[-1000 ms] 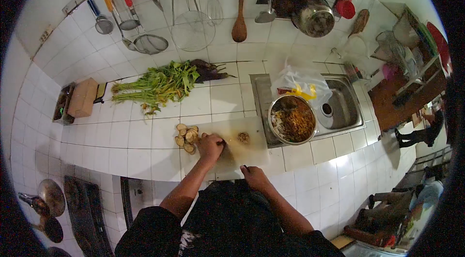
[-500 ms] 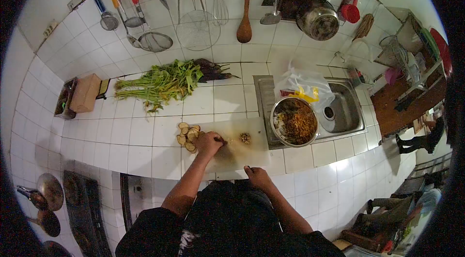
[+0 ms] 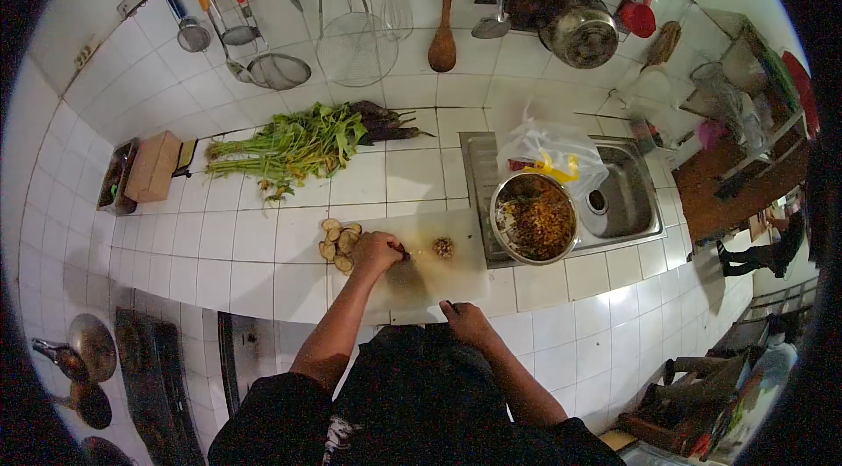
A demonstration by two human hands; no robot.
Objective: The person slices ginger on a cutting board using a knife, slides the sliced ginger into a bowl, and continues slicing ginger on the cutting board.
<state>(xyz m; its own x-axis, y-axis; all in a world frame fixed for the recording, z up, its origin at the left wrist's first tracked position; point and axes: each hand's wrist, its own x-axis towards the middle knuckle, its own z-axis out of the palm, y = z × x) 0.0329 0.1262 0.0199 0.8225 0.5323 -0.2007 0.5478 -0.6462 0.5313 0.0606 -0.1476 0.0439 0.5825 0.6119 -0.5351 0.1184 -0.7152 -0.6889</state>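
Observation:
My left hand (image 3: 379,253) is over the left part of a pale cutting board (image 3: 460,268), fingers pinched together. A small dark piece shows at the fingertips, too hidden to name. Beside this hand, to the left, lies a loose heap of round pale slices (image 3: 331,239). A little pile of chopped bits (image 3: 443,247) sits on the right of the board. At the board's front edge my right hand (image 3: 468,324) is closed around the dark handle of a knife (image 3: 448,306); its blade is mostly out of sight.
Leafy greens (image 3: 294,146) and dark long eggplants (image 3: 386,124) lie at the back. A metal bowl of food (image 3: 534,218) stands right of the board, partly over the sink (image 3: 636,189), near a plastic bag (image 3: 548,146). Utensils hang on the wall. People are at far right.
The camera view has shifted slightly. Both hands stay in nearly the same places, the left still pinched over the board and the right still on the knife.

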